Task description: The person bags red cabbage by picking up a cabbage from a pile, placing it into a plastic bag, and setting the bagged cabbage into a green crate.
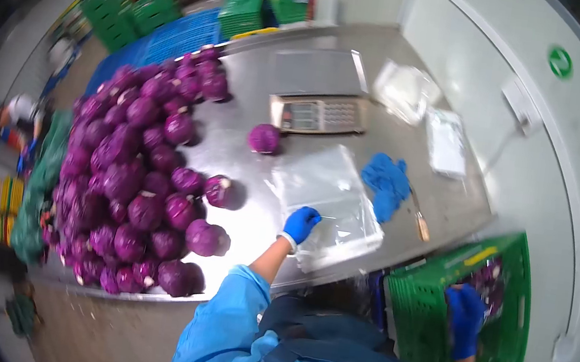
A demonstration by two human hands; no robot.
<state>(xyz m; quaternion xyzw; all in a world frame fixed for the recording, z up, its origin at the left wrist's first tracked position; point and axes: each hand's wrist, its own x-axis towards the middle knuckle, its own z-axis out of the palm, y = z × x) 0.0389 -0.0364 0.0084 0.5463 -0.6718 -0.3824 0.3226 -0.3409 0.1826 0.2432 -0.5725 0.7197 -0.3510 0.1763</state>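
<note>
Left hand (300, 223) resting on near edge of clear bag stack (328, 201), at 3 o'clock from red cabbage pile (137, 175) on counter (251, 139); pinching or only pressing, cannot tell. Right hand (466, 318) reaching into green crate (420, 308) at 4 o'clock from the bags, grip unclear. Bags looking thin, limp, slippery and likely clinging together: lifting top one by edge seeming safest.

I have a single view, from the camera on the person's head. It looks forward and steeply down through a very wide lens, so the lines bow and the corners go dark. The table (232, 148) fills the middle, its near edge low in the frame and its far edge near the top. The left hand (300, 223) and the right hand (464, 315) show at arm's length, and the wearer's chest lies close along the bottom.
</note>
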